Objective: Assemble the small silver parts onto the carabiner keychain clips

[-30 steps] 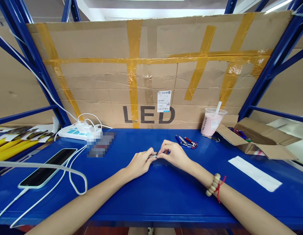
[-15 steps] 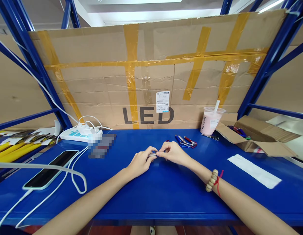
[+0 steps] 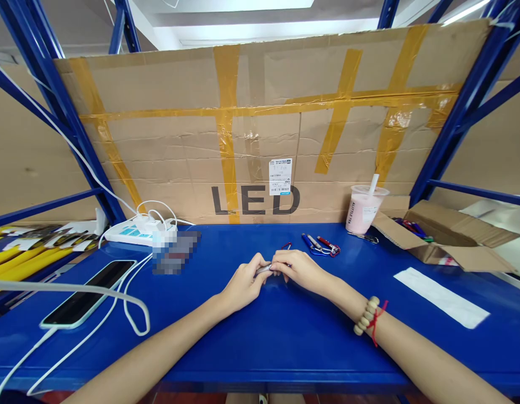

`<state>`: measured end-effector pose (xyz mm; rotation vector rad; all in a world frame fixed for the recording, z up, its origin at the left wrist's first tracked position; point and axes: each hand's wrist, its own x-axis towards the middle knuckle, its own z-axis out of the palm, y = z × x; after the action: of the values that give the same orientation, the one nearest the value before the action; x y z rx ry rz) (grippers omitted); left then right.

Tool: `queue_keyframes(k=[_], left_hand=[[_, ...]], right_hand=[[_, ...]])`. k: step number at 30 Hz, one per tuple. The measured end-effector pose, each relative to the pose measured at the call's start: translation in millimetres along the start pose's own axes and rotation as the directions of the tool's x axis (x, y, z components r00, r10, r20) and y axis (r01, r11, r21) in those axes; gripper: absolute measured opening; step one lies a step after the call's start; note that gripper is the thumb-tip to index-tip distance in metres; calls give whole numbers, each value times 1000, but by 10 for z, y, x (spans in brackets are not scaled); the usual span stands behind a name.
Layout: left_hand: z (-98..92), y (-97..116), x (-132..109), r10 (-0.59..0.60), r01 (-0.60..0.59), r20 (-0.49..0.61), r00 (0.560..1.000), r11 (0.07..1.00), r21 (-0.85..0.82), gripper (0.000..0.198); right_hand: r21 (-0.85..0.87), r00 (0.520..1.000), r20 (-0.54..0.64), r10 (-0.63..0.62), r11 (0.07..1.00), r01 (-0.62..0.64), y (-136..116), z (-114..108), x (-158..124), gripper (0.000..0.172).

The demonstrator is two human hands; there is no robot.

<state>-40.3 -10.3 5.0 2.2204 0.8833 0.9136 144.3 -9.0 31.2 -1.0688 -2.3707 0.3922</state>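
Observation:
A small silver-grey tube lies between my two hands over the blue tabletop. My left hand is closed, with thumb and fingers pinching the tube's left part. My right hand has its fingertips closed at the tube's right end, which they mostly hide. Just beyond my right hand, a small red piece shows on the table. Farther back and to the right lie several small tubes with carabiner clips, in blue, silver and red.
At right stand a pink drink cup with a straw and an open cardboard box; a white strip lies nearer. At left are a phone, cables and a power strip. A cardboard sheet stands behind.
My right hand has turned, its fingers now curled lower over the tube's right end. More of the tube shows at my left fingertips, and the red piece behind is more exposed.

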Motion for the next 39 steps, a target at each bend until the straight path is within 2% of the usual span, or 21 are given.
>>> queue_keyframes(k=[2, 5, 7, 10, 14, 19, 24, 28, 31, 36, 39], left_hand=[[9, 3, -15, 2, -2, -6, 1000, 1000, 17, 12], [0, 3, -36, 22, -21, -16, 1000, 996, 83, 12], [-16, -7, -47, 57, -55, -4, 998, 988, 147, 14], [-50, -37, -53, 106, -110, 29, 994, 965, 239, 15], [-101, -65, -23, 114, -125, 57, 992, 958, 258, 10], [-141, -46, 30, 105, -134, 114, 988, 951, 279, 17], [-116, -10, 54, 90, -111, 87, 992, 951, 289, 22], [-109, 10, 72, 17, -29, 40, 999, 947, 320, 21], [-128, 2, 88, -19, 17, 3, 1000, 938, 346, 21], [-156, -30, 102, -59, 60, -14, 998, 932, 359, 22], [-162, -20, 98, -57, 53, 2, 998, 935, 352, 22]], right_hand=[[-154, 998, -4, -64, 986, 63, -47, -1, -9, 34], [-287, 998, -18, -66, 956, 58, -100, 39, -16, 32], [-266, 999, -29, -40, 964, 31, -124, 88, -18, 32], [-110, 999, -20, 40, 993, -42, -136, 165, -14, 40], [46, 991, 6, 137, 990, -137, -105, 214, 0, 47], [2, 980, 26, 196, 981, -196, -66, 207, 16, 47], [-78, 977, 3, 214, 974, -213, -106, 146, 17, 49], [-246, 980, -146, 135, 955, -168, -107, 76, 12, 43], [-289, 974, -223, 47, 951, -112, -57, 44, 1, 37], [-387, 960, -245, -136, 922, 31, 39, 36, -11, 33], [-427, 950, -253, -181, 902, 58, 59, 39, -11, 35]])
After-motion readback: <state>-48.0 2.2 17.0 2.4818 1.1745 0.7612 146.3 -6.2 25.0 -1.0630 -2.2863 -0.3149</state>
